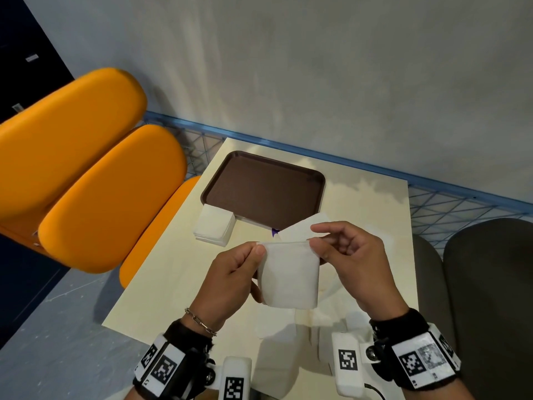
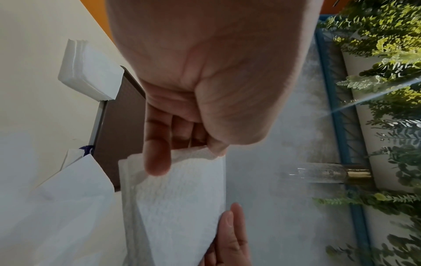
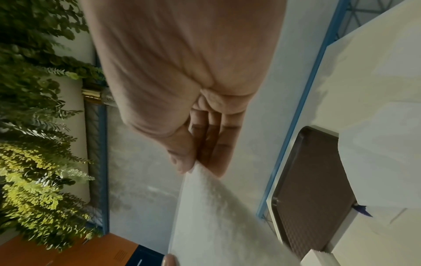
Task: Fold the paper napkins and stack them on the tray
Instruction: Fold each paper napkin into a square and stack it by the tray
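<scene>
The stack of napkins [image 1: 214,228] covers the near-left corner of the brown tray [image 1: 264,187], the napkin [image 1: 289,274] held up at lower center hides the fingers behind it, a small purple scrap [image 1: 274,232] is too little to identify, and both forearms run off the bottom edge.

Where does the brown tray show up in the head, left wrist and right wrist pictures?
Head: brown tray at centre, on the table beyond both hands.
Left wrist: brown tray left of centre, behind the fingers.
Right wrist: brown tray at lower right.
Shared landmark: the held napkin, in front of the tray.
</scene>
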